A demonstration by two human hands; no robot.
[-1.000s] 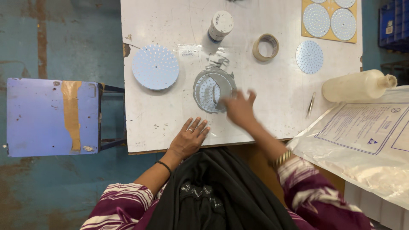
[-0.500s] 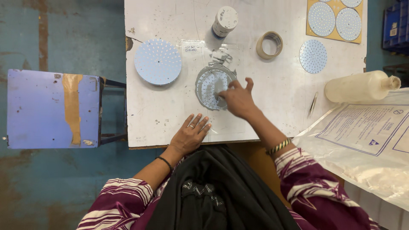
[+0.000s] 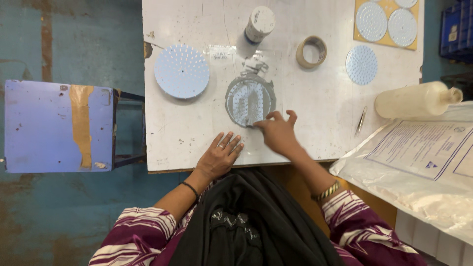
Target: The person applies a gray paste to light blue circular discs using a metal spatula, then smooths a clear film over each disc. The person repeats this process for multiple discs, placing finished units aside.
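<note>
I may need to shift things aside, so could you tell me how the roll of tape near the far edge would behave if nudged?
The roll of tape lies flat on its side on the white table, so it would probably slide, not roll. It is an open ring, likely light.

Matt grey perforated disc (image 3: 249,101) at the right fingers (image 3: 268,118); scuffed white-painted desk (image 3: 315,113); glossy plastic bag (image 3: 423,167) beside.

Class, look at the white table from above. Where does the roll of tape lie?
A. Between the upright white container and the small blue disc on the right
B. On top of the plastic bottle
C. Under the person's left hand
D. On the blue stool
A: the roll of tape lies flat on the table, with the upright white container to its left and the small blue disc to its right.
</note>
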